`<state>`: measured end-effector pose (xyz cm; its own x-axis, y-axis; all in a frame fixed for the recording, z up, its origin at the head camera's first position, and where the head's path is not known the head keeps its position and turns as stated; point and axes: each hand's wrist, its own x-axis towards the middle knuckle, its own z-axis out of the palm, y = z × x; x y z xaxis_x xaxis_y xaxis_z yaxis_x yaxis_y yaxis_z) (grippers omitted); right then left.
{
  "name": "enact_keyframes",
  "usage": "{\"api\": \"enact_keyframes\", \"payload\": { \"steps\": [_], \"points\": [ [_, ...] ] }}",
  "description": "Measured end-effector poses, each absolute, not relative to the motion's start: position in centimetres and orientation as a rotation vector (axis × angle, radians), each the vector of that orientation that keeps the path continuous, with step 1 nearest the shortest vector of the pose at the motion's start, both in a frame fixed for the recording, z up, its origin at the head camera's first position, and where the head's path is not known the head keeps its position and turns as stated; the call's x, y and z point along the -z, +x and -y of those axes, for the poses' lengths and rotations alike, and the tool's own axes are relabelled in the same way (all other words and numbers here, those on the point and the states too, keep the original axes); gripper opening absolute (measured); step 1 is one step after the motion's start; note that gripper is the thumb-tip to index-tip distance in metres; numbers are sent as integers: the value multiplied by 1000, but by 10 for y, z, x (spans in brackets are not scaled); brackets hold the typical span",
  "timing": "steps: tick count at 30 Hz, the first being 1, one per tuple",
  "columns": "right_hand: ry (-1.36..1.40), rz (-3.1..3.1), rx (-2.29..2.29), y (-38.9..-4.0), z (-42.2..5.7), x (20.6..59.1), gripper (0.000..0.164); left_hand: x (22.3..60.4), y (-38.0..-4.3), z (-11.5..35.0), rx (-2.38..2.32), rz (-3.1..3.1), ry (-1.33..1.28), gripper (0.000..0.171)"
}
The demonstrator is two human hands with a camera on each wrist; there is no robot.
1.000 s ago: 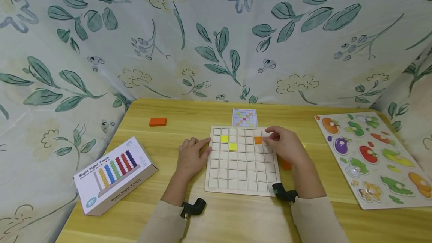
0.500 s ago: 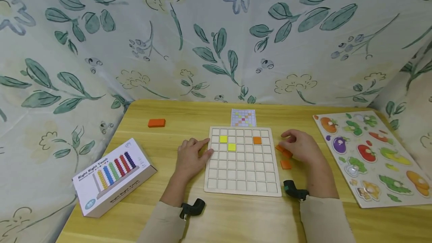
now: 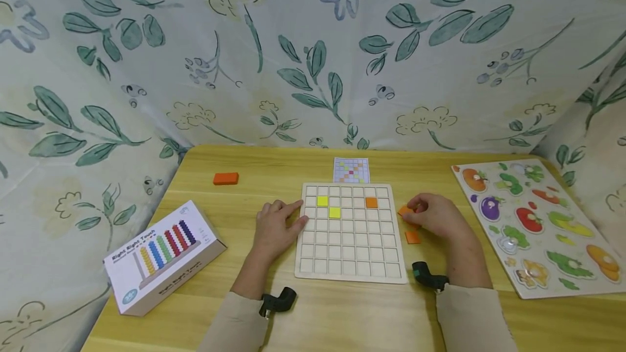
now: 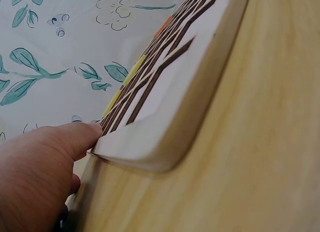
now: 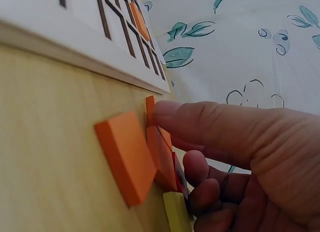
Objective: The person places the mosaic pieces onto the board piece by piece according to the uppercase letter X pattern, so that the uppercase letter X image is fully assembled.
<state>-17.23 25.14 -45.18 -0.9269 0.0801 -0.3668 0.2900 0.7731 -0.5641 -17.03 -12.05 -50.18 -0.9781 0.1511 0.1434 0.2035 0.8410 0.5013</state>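
Note:
A square wooden grid board [image 3: 349,232] lies on the table, with two yellow tiles and one orange tile [image 3: 371,202] in its cells. My left hand [image 3: 276,227] rests at the board's left edge; its thumb and index finger touch the rim, also seen in the left wrist view. To the right of the board, my right hand [image 3: 437,216] pinches an orange tile [image 5: 150,110] between thumb and fingers. Close by lie another orange tile [image 3: 413,237], a yellow tile [image 5: 176,212] and a red tile partly behind the fingers.
Behind the board lies a printed pattern card [image 3: 351,170]. An orange block [image 3: 226,178] sits at the back left. A white toy box [image 3: 163,257] stands at the left, and a vegetable puzzle board [image 3: 538,227] lies at the right.
My right hand has moved right, off the board, leaving the orange tile in its cell, and now is at the loose tiles. The left hand has stayed at the board's edge.

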Motion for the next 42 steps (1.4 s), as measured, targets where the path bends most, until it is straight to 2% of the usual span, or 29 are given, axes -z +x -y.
{"api": "enact_keyframes", "payload": {
  "steps": [42],
  "points": [
    [277,-2661,849,-174,-247,452,35,499,-169,120,852,2886,-303,44]
  ]
}}
